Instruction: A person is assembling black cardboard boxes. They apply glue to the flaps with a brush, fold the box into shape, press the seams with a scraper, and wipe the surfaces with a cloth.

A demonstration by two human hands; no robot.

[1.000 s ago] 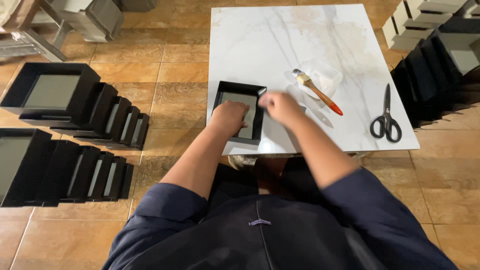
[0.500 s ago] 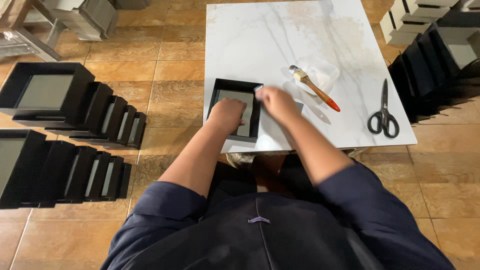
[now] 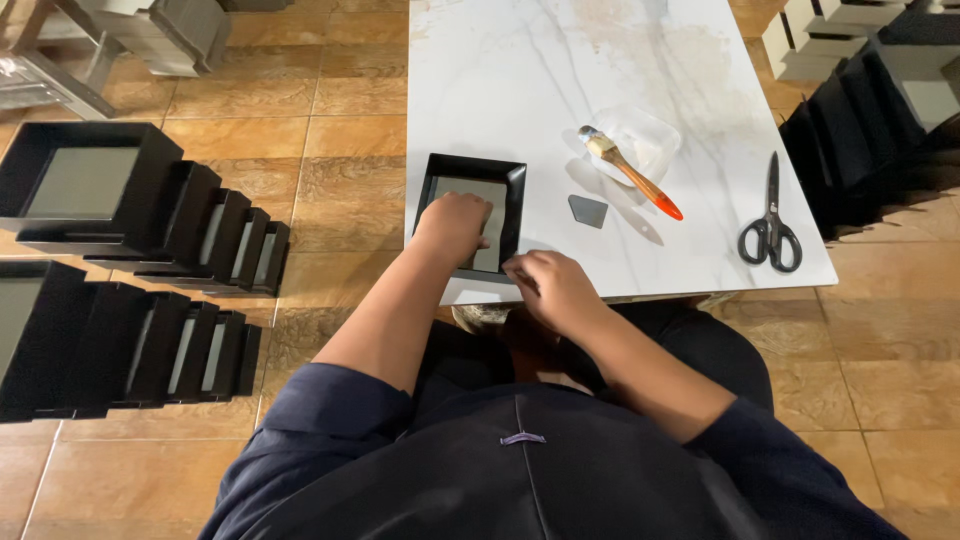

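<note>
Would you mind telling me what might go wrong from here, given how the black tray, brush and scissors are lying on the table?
1. The black tray sits close to the near edge of the white table; with the left hand pressing inside it and the right hand at its near rim, it might slide off.
2. The brush rests across a clear plastic dish and might roll, smearing the tabletop.
3. The scissors lie near the table's right edge, where an elbow might knock them off.

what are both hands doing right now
Left hand: loosely curled, pressing inside the black tray, holding nothing visible.
Right hand: curled on the tray's near edge; grip cannot be told.
</note>
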